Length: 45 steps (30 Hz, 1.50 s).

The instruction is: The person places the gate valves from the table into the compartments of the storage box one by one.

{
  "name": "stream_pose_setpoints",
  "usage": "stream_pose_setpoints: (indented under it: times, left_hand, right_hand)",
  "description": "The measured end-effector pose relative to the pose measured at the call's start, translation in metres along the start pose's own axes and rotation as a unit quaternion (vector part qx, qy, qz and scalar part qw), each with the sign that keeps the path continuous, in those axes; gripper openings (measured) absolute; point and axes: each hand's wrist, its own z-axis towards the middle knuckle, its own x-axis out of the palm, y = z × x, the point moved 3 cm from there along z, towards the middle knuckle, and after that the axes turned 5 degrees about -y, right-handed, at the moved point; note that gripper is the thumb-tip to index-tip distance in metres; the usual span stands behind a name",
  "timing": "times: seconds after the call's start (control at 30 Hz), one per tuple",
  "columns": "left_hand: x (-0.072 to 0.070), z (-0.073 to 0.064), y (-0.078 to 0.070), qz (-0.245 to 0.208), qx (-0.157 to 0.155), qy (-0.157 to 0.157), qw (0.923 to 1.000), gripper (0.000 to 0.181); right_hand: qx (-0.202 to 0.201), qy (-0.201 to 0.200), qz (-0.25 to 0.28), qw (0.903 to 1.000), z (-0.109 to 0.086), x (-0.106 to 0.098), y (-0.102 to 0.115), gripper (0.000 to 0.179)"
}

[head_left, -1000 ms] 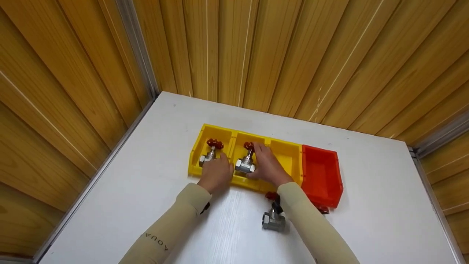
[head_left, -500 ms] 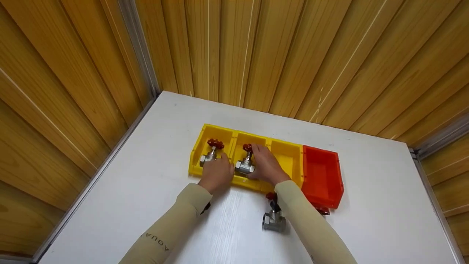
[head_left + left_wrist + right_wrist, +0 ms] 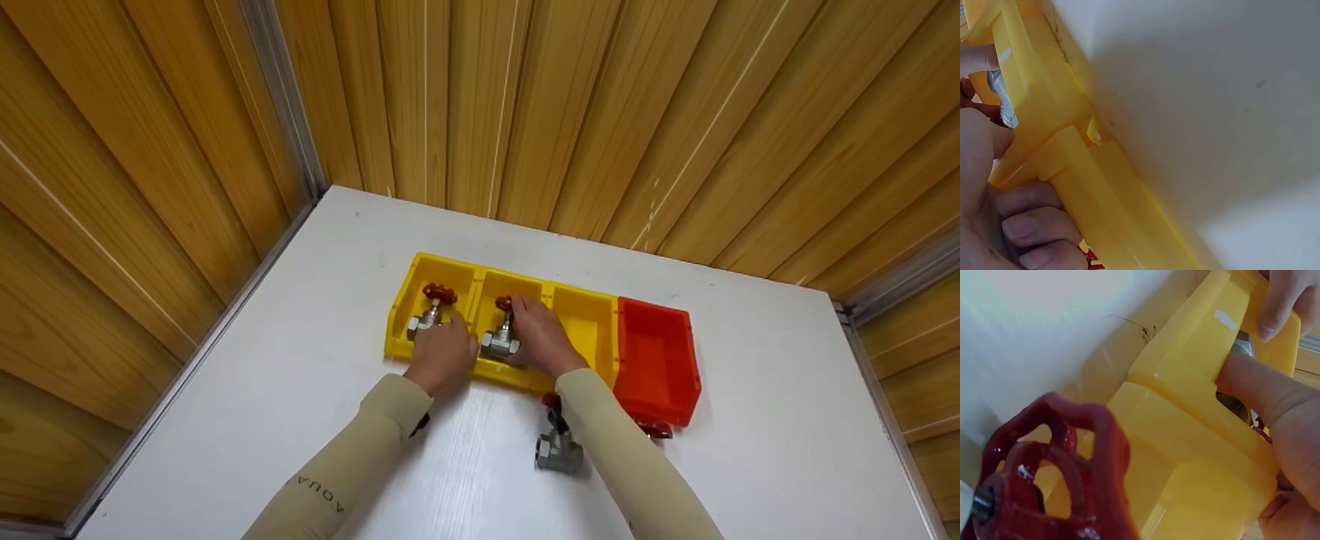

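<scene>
In the head view, my right hand (image 3: 546,337) holds a steel gate valve (image 3: 499,343) with a red handwheel, lying in the second compartment of the yellow bins (image 3: 581,319). Its fingers are up by the wheel, while its thumb reaches down at the valve body in the right wrist view. My left hand (image 3: 442,352) grips the bin wall between the first and second compartments, several fingers curled against the yellow plastic (image 3: 1033,107) in the left wrist view. Another gate valve (image 3: 425,322) rests in the first compartment, partly hidden by that hand.
A red bin (image 3: 649,360) adjoins the yellow row on the right. One more valve (image 3: 559,454) lies on the white table in front, beside my right sleeve. Another red handwheel (image 3: 658,430) shows past that sleeve. Wood-patterned walls stand behind and left.
My right hand and the valve's red wheel have shifted slightly left and down inside the second compartment. The left hand stays in place.
</scene>
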Motion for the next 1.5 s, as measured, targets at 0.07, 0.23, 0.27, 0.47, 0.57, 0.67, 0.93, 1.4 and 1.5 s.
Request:
stream_pose_setpoints:
  times: [0.07,0.23,0.27,0.47,0.57,0.67,0.93,1.4,1.5]
  left_hand:
    - [0.0,0.0,0.0,0.001,0.001,0.001,1.0,0.059]
    - [0.001,0.001,0.0,0.008,-0.001,0.002,1.0,0.059]
    - [0.001,0.001,0.0,0.01,-0.001,0.003,0.9999,0.059]
    - [0.001,0.002,-0.001,0.012,-0.005,0.013,0.9998,0.06]
    - [0.001,0.001,-0.001,0.006,-0.009,0.014,0.9998,0.06]
    - [0.001,0.002,-0.001,0.004,-0.006,0.014,0.9999,0.06]
    - [0.0,0.003,0.0,0.0,-0.012,0.017,0.9998,0.061]
    - [0.0,0.002,0.001,-0.002,-0.004,0.007,1.0,0.059]
    - [0.0,0.002,0.001,-0.009,-0.004,0.007,0.9999,0.059]
  right_hand:
    - [-0.004,-0.004,-0.01,0.9999,0.0,0.001,0.0,0.102]
    - [-0.016,-0.02,-0.039,0.9989,0.0,0.005,0.002,0.099]
    - [-0.021,-0.026,-0.052,0.9981,0.0,0.006,0.002,0.097]
    - [-0.042,-0.062,-0.111,0.9909,0.001,0.011,0.003,0.083]
    - [-0.045,-0.079,-0.109,0.9899,0.0,0.012,0.003,0.083]
    - [-0.052,-0.092,-0.108,0.9886,-0.001,0.012,0.003,0.083]
    - [-0.06,-0.097,-0.079,0.9903,-0.001,0.01,0.002,0.085]
    - [-0.049,-0.076,-0.06,0.9941,0.0,0.008,0.003,0.083]
    - [-0.036,-0.06,-0.055,0.996,0.0,0.007,0.003,0.086]
